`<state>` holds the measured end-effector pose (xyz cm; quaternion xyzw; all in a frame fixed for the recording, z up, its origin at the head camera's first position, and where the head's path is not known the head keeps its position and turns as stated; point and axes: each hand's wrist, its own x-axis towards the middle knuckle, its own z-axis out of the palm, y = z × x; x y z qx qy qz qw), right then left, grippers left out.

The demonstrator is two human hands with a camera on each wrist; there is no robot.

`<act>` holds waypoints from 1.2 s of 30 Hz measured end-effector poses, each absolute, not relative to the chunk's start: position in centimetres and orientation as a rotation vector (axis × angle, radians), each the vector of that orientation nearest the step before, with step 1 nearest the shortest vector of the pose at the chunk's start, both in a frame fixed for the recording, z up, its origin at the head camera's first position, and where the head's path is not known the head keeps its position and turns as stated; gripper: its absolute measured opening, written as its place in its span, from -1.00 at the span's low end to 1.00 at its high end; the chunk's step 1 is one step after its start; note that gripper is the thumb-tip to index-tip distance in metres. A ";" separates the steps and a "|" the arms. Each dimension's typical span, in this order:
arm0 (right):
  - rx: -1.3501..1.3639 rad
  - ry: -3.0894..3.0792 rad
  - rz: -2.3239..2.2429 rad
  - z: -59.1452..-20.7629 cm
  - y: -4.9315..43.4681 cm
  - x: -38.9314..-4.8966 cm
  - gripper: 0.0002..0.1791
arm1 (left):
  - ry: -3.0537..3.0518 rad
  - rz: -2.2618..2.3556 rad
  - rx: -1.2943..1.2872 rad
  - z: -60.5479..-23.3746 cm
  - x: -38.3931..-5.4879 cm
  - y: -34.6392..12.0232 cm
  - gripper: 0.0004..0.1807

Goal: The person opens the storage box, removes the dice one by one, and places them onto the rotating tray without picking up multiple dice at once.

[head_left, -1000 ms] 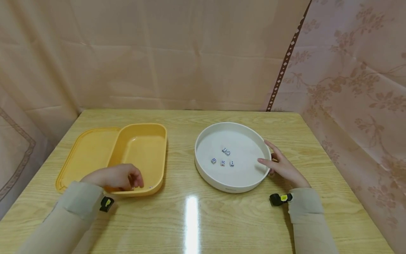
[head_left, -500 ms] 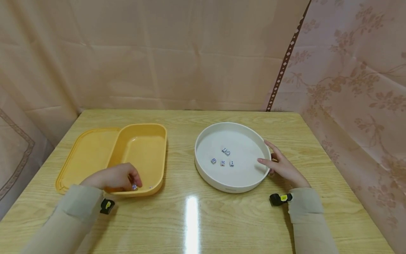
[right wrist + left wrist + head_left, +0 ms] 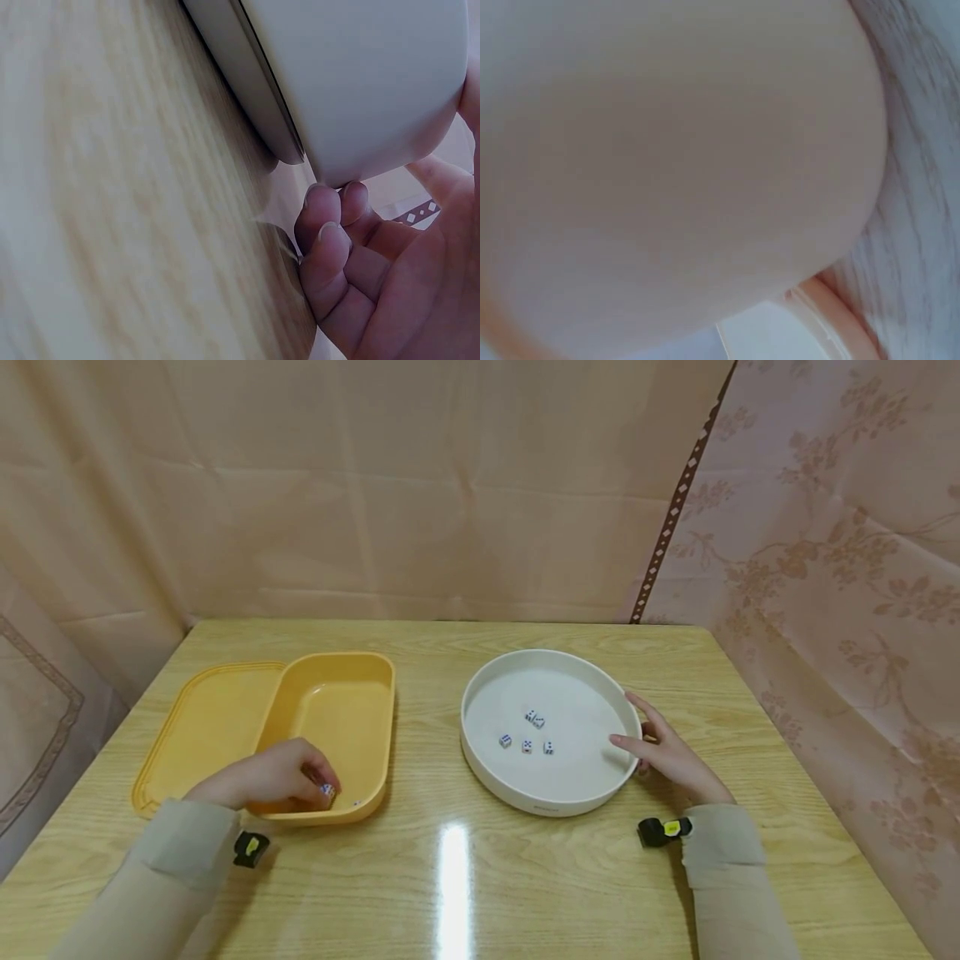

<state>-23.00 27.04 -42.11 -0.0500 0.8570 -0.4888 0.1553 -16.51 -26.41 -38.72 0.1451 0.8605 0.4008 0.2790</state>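
My left hand [image 3: 273,772] reaches into the near end of the yellow box [image 3: 341,718] and pinches a white die [image 3: 327,790] with blue pips between thumb and fingers. Another die [image 3: 357,803] shows partly behind the box's near wall. The left wrist view is mostly filled by blurred skin. My right hand [image 3: 675,760] holds the right side of a round white tray [image 3: 570,693], thumb over the rim and fingers outside; the right wrist view has the curled fingertips [image 3: 322,247] against its lower edge. Several dice [image 3: 527,747] lie on the tray floor.
The yellow lid [image 3: 217,710] lies flat on the table, tucked against the box's left side. Bare wood [image 3: 427,693] separates box and tray. Curtains [image 3: 412,493] hang behind the table [image 3: 555,885] and along its sides.
The left fingers have closed on a die, visible at the fingertips since half a second ago, and shifted slightly up within the box. The right hand and tray stay put.
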 end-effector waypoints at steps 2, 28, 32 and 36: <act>-0.145 2.455 -1.401 -42.1 27.0 -23.0 -0.03 | 2.298 1.108 0.353 -38.6 -16.5 -26.4 -0.81; -0.139 2.448 -1.406 -42.0 27.0 -22.9 -0.02 | 2.664 1.098 0.403 -36.4 -17.2 -24.3 -0.69; -0.139 2.448 -1.405 -42.0 27.0 -22.9 -0.02 | 2.706 1.095 0.424 -36.0 -17.1 -23.7 -0.69; -0.141 2.453 -1.400 -42.0 27.0 -23.0 -0.02 | 2.734 1.093 0.416 -35.7 -17.1 -23.2 -0.65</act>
